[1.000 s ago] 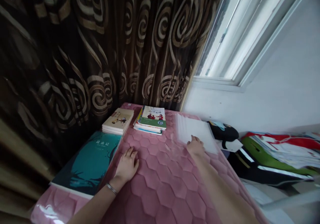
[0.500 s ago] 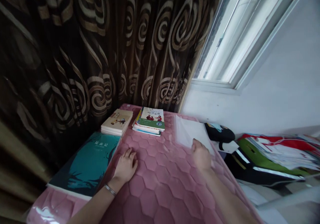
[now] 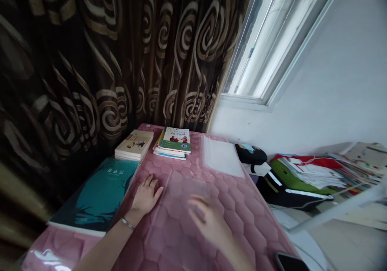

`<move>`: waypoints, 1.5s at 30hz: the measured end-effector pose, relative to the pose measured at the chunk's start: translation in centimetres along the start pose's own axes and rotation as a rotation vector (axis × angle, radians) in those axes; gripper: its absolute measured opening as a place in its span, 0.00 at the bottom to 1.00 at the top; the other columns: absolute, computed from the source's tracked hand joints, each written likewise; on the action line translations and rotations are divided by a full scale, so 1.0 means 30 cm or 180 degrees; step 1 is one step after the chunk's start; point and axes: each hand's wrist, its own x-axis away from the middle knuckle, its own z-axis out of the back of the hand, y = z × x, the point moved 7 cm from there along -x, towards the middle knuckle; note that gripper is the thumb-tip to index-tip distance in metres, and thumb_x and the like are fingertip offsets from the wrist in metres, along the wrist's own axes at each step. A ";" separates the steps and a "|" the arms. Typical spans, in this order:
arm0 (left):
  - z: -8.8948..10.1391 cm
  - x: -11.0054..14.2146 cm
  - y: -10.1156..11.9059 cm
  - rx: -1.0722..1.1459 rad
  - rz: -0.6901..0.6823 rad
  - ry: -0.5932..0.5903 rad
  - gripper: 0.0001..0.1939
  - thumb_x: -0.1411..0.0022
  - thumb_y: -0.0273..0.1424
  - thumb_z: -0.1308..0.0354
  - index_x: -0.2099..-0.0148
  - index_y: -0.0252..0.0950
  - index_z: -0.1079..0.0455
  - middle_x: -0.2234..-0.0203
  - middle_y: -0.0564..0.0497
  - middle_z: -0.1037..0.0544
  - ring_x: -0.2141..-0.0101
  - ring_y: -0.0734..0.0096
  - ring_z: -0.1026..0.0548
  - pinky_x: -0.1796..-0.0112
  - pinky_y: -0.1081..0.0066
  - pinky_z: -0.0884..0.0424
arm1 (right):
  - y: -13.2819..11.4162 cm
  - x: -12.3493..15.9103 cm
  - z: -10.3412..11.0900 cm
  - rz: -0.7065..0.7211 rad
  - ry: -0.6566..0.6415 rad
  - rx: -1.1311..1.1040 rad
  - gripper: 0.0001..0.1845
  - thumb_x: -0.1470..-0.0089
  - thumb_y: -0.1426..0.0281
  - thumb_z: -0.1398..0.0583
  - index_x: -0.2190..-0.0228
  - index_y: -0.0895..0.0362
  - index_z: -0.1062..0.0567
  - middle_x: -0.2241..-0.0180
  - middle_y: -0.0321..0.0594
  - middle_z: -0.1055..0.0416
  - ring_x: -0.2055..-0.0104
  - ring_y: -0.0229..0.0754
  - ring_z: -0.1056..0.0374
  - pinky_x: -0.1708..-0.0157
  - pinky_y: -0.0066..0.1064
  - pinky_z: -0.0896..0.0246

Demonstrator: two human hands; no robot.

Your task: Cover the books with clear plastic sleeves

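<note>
My left hand (image 3: 145,194) lies flat and open on the pink quilted table cover (image 3: 242,206), just right of a large teal book (image 3: 96,194). My right hand (image 3: 208,222), blurred by motion, rests at the near edge of a clear plastic sheet (image 3: 184,186). It seems to grip that sheet, which is spread over the table's middle between my hands. A pile of similar clear sheets (image 3: 222,160) lies at the far right of the table. A beige book stack (image 3: 134,144) and a stack topped by a green book (image 3: 173,142) sit at the back.
A dark curtain with swirl patterns (image 3: 105,61) hangs behind and left of the table. Right of the table are a black bag (image 3: 250,154) and a heap of papers and folders (image 3: 314,174). A dark phone (image 3: 290,261) lies at the near right corner.
My right hand has come back from the pile of clear sheets to the table's middle, bringing one clear sheet with it. My left hand has stayed flat in place.
</note>
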 end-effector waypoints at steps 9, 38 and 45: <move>0.056 0.001 0.000 0.0376 -0.0051 0.0298 0.16 0.34 0.36 0.52 0.51 0.36 0.28 0.47 0.43 0.28 0.46 0.60 0.30 0.45 0.59 0.34 | 0.394 -0.103 0.076 -0.1030 0.1527 0.0059 0.22 0.48 0.55 0.49 0.65 0.57 0.24 0.64 0.50 0.22 0.62 0.50 0.26 0.61 0.38 0.33; -0.079 0.273 0.485 0.2391 0.0540 -0.0851 0.40 0.41 0.33 0.46 0.32 0.27 0.58 0.34 0.33 0.48 0.35 0.56 0.48 0.37 0.56 0.48 | 0.146 -0.076 -0.058 -0.0158 -0.0422 -0.1981 0.24 0.46 0.50 0.42 0.56 0.52 0.21 0.54 0.42 0.23 0.50 0.50 0.30 0.47 0.43 0.38; -0.023 0.185 0.301 0.2419 0.1212 -0.0690 0.29 0.52 0.16 0.52 0.46 0.34 0.40 0.58 0.44 0.22 0.57 0.67 0.23 0.54 0.68 0.28 | 0.224 -0.093 -0.018 -0.0308 0.0495 -0.0856 0.22 0.43 0.54 0.47 0.60 0.55 0.22 0.61 0.45 0.22 0.61 0.46 0.27 0.59 0.35 0.33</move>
